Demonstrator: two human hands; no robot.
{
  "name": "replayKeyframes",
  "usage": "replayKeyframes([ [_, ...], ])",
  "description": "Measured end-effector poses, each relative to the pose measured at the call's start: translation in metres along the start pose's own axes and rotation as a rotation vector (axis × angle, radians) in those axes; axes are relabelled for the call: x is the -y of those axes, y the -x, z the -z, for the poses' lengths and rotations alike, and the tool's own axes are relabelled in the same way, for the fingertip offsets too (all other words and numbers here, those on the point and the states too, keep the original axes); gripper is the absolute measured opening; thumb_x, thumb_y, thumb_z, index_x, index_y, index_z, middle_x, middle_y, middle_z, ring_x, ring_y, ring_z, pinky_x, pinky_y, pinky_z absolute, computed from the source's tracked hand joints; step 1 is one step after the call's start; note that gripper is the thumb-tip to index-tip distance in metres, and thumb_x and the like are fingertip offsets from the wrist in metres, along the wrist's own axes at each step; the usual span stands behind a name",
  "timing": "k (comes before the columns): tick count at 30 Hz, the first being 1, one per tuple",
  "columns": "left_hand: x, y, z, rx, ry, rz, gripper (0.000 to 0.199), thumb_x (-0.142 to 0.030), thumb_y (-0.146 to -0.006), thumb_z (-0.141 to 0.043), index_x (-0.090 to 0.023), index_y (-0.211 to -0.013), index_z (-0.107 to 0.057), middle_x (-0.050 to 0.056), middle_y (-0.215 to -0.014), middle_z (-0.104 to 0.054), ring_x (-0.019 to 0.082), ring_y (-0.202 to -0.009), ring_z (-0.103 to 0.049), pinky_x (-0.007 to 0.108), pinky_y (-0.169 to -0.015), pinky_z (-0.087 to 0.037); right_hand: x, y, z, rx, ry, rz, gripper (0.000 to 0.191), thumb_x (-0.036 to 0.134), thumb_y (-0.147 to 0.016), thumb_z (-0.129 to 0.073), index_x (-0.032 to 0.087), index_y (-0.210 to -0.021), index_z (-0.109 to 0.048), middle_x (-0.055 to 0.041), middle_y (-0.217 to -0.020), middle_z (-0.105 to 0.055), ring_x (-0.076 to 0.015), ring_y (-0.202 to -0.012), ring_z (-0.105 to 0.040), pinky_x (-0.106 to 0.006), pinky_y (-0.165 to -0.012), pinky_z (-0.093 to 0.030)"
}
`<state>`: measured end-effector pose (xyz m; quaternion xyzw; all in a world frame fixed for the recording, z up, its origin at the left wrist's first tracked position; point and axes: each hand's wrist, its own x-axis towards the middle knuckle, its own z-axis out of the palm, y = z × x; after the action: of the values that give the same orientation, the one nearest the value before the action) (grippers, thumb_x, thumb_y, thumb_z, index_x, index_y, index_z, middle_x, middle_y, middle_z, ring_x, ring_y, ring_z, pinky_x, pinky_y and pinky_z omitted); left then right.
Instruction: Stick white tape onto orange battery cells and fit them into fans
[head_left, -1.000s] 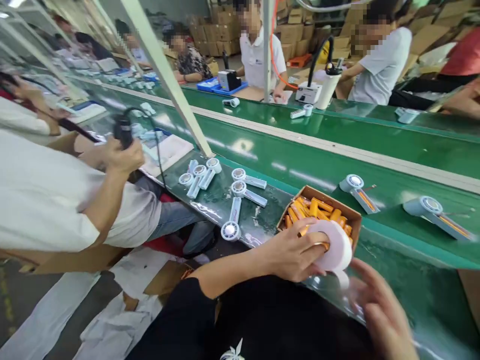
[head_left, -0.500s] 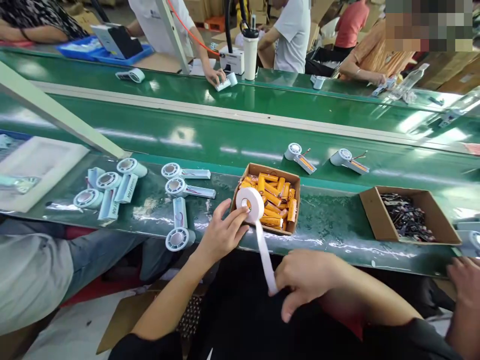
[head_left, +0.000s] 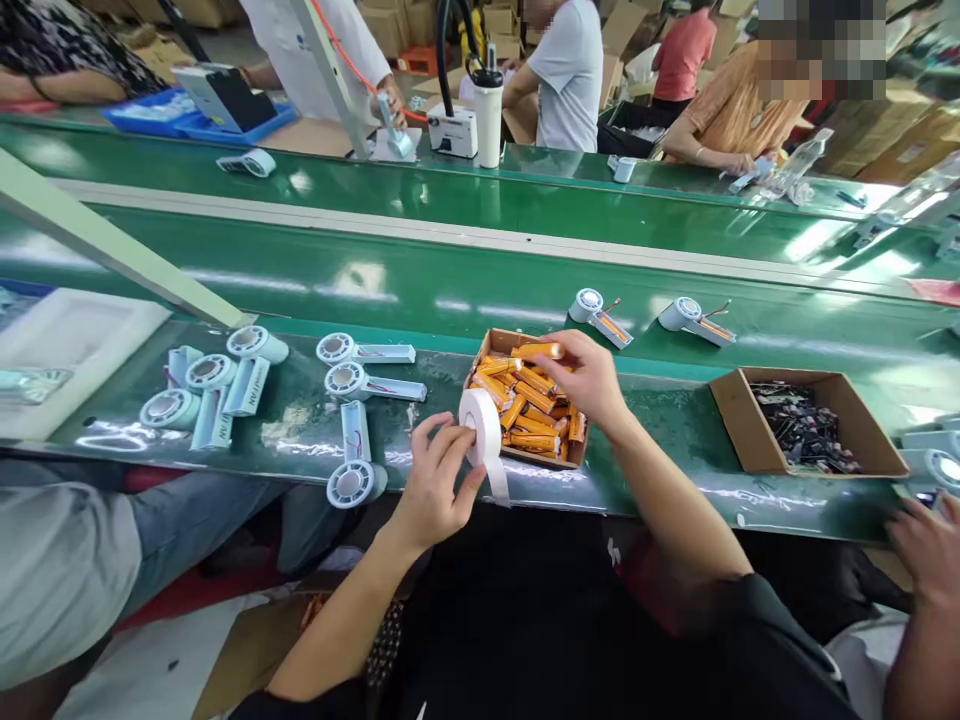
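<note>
Frame center: our right hand, now off tape tail, pinches orange cell; our half-curled left hand holds tape roll, tail loose.

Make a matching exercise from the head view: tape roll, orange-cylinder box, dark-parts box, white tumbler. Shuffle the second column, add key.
Things
1. tape roll
2. orange-cylinder box
3. dark-parts box
4. white tumbler

Places and states
A. beyond the green belt, beside a small white machine
B. at the left hand's fingers, with a loose end hanging down
C. the right hand is at its contents
D. on the near bench, to the right of the right forearm

Pairs: 1-B, 2-C, 3-D, 4-A
</note>
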<state>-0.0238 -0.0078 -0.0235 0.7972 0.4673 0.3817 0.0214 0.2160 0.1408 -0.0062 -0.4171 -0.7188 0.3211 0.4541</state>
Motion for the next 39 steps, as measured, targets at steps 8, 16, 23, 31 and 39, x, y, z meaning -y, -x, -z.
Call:
replayKeyframes([
  [8, -0.022, 0.001, 0.005, -0.062, -0.012, -0.186, 0.033, -0.013, -0.083, -0.07, -0.015, -0.115, -0.067, 0.011, -0.104, -0.069, 0.035, -0.121, -0.058, 0.052, -0.099, -0.06, 0.041, 0.077, 0.01, -0.111, -0.515, -0.349, 0.033, 0.039, -0.086, -0.087, 0.025, -0.112, -0.073, -0.004, -0.116, -0.081, -0.024, -0.105, -0.079, -0.04, -0.094, -0.068],
  [16, -0.014, -0.024, 0.009, 0.114, -0.076, -0.61, 0.02, -0.01, -0.09, -0.074, -0.013, -0.11, -0.077, 0.006, -0.105, -0.075, 0.021, -0.116, -0.061, 0.049, -0.124, -0.052, 0.057, 0.099, 0.036, 0.031, -0.188, -0.104, 0.038, 0.023, -0.093, -0.079, 0.036, -0.129, -0.077, 0.0001, -0.129, -0.077, -0.0245, -0.118, -0.075, -0.039, -0.106, -0.062],
  [23, -0.018, -0.049, 0.024, 0.397, -0.115, -0.872, 0.018, -0.007, -0.096, -0.063, -0.017, -0.1, -0.078, 0.004, -0.102, -0.074, 0.02, -0.116, -0.063, 0.046, -0.127, -0.047, 0.074, 0.108, 0.046, 0.329, -0.105, -0.187, 0.029, 0.028, -0.095, -0.075, 0.025, -0.124, -0.079, -0.0054, -0.123, -0.079, -0.024, -0.113, -0.077, -0.037, -0.103, -0.061],
  [31, -0.024, -0.058, 0.028, 0.496, -0.156, -0.879, 0.027, -0.009, -0.089, -0.058, -0.016, -0.104, -0.08, 0.012, -0.107, -0.072, 0.032, -0.117, -0.065, 0.05, -0.118, -0.049, 0.055, 0.106, 0.053, 0.381, -0.497, -0.612, 0.07, 0.034, -0.073, -0.091, 0.018, -0.137, -0.068, -0.0017, -0.097, -0.08, -0.0247, -0.1, -0.078, -0.038, -0.094, -0.063],
  [39, -0.032, 0.015, -0.027, 0.366, -0.005, -0.65, 0.033, -0.007, -0.091, -0.06, -0.019, -0.118, -0.075, 0.009, -0.113, -0.073, 0.031, -0.12, -0.066, 0.048, -0.113, -0.05, 0.037, 0.144, 0.01, -0.498, -0.911, -0.619, 0.07, 0.039, -0.059, -0.101, 0.023, -0.116, -0.065, -0.0052, -0.102, -0.081, -0.0246, -0.093, -0.079, -0.04, -0.088, -0.067],
])
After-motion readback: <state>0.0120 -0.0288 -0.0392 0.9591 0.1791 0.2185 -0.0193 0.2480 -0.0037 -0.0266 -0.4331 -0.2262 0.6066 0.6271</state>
